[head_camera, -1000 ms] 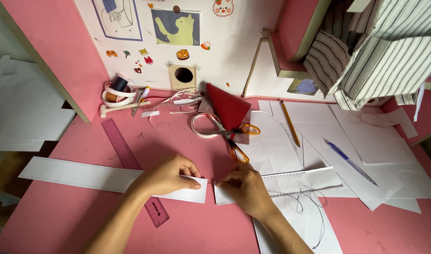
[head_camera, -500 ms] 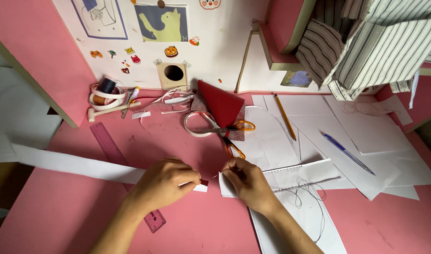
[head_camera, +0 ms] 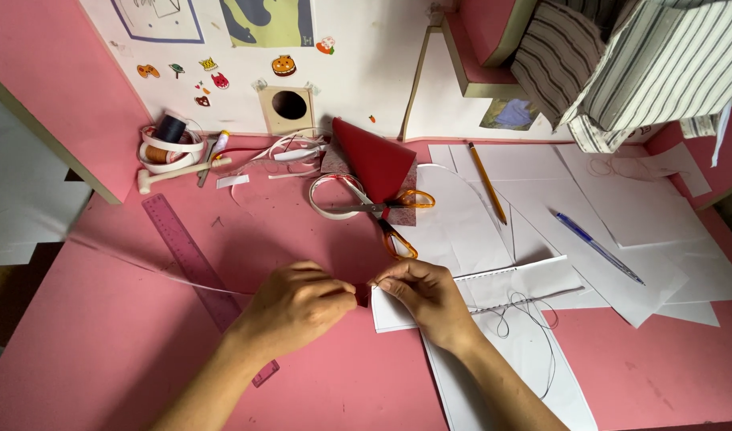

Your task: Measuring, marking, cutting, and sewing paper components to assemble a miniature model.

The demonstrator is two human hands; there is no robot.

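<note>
- White paper is what both hands work on: a long strip runs left and slightly up from the left hand, seen nearly edge-on and blurred, while a second strip runs right from the right hand, lying flat on other sheets.
- The long axis of both strips is roughly left to right across the pink tabletop, and their near ends come together in the gap between the two hands, low in the middle of the view.
- Each hand is equally close to that joint; the fingertips almost touch there.
- The left hand is curled, thumb and fingers pinched on the end of the left strip.
- The right hand is likewise closed in a pinch on the end of the right strip, with a small dark red bit showing between the hands; what it is I cannot tell.
- Just beyond the hands lie orange-handled scissors, and a purple ruler passes under the left strip.
</note>
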